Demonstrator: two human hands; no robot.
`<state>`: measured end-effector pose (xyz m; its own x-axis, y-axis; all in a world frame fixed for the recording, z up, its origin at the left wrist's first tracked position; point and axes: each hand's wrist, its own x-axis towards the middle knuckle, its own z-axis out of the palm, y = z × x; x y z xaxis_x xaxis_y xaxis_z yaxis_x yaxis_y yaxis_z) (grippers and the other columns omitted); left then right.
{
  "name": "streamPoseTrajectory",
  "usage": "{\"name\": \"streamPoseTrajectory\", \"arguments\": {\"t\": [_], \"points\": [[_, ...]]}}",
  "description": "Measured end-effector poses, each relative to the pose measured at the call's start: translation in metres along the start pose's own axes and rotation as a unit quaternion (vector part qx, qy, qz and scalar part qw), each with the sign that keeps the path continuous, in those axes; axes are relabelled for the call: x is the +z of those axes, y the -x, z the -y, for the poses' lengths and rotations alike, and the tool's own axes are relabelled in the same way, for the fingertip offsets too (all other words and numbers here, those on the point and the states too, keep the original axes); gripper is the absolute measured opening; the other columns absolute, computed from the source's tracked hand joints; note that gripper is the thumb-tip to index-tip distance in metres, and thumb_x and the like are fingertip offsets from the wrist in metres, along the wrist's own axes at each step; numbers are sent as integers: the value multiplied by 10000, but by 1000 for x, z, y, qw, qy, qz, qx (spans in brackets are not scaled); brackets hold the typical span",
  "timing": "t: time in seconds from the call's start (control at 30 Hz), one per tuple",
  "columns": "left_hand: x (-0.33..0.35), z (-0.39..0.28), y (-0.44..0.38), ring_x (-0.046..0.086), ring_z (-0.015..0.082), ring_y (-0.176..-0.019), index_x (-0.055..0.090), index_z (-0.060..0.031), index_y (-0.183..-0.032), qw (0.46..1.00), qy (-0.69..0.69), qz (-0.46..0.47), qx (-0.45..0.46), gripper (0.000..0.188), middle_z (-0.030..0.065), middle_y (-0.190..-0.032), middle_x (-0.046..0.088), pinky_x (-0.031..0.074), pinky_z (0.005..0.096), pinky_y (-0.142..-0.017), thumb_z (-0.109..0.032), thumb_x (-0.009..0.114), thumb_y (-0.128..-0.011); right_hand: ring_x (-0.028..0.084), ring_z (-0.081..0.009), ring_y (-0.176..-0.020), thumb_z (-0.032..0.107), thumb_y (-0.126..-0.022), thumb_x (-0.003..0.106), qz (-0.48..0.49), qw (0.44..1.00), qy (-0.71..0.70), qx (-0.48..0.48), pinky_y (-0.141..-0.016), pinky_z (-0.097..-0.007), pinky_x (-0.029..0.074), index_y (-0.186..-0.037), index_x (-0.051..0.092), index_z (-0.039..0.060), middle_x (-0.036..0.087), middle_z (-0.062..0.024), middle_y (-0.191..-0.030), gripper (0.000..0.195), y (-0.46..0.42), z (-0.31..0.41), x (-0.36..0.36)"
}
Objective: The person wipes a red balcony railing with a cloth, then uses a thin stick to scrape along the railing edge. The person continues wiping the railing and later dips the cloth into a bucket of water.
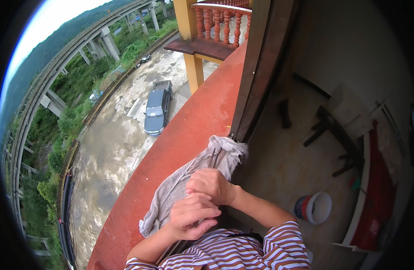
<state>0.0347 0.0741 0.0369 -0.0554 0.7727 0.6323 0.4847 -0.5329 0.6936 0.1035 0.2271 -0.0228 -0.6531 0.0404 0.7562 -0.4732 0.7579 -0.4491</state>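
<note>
A damp-looking grey towel [173, 189] is draped lengthwise along the window sill, bunched at its far end against the dark frame. Over it, my right hand [208, 185] is curled in a fist. A pair of thin dark rods [213, 158] emerges from the top of that fist and reaches onto the towel. Directly below and touching it is my left hand [193, 216], its fingers bent and thumb pointing right. Something dark shows between the left thumb and fingers, too hidden to make out. The palms of both hands are out of sight.
Outside the window, a red ledge [180, 135] slopes above a concrete yard with a parked pickup truck [156, 108]. The dark window frame [250, 74] rises ahead. Indoors, a bucket [315, 207] stands on the floor near a dark wooden bench [342, 138].
</note>
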Motion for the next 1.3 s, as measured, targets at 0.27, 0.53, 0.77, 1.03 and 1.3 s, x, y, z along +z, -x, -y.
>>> {"name": "streamPoseTrajectory", "arguments": {"t": [0.27, 0.53, 0.77, 1.03, 1.3], "points": [[10, 33, -7, 704, 276, -840, 718, -4, -916, 988, 110, -38, -98, 178, 117, -815, 716, 478, 475, -978, -179, 734, -888, 648, -287, -685, 153, -803, 675, 55, 997, 20, 44, -624, -396, 524, -873, 592, 75, 627, -85, -763, 133, 11, -29, -19], [11, 85, -10, 659, 244, -765, 648, 12, -716, 982, 127, -70, -120, 344, 106, -728, 666, 503, 413, -910, -194, 588, -985, 640, -312, -610, 207, -828, 663, 113, 985, 57, 114, -524, -408, 484, -701, 522, 100, 599, -89, -647, 219, 17, -82, -4], [7, 63, 19, 573, 181, -648, 577, 4, -630, 957, 120, -117, -235, 397, 72, -652, 598, 485, 309, -710, -133, 555, -1003, 612, -320, -552, 262, -844, 666, 84, 982, 91, 143, -483, -410, 448, -597, 529, 106, 598, -111, -604, 323, 13, -56, 20], [-19, -51, 65, 537, 243, -581, 586, 24, -665, 975, 83, -29, -205, 260, 113, -633, 561, 433, 344, -593, -23, 649, -912, 604, -315, -537, 196, -891, 628, 4, 989, -58, 139, -488, -411, 457, -642, 548, 73, 563, -120, -589, 289, 27, 63, 80], [8, 6, 65, 613, 263, -663, 562, -29, -683, 994, 74, -75, -41, 353, 94, -654, 582, 521, 440, -815, -137, 525, -1017, 617, -284, -523, 197, -873, 664, 72, 995, 35, 66, -466, -396, 468, -647, 572, 98, 588, -94, -589, 263, 32, 11, 50]]}}
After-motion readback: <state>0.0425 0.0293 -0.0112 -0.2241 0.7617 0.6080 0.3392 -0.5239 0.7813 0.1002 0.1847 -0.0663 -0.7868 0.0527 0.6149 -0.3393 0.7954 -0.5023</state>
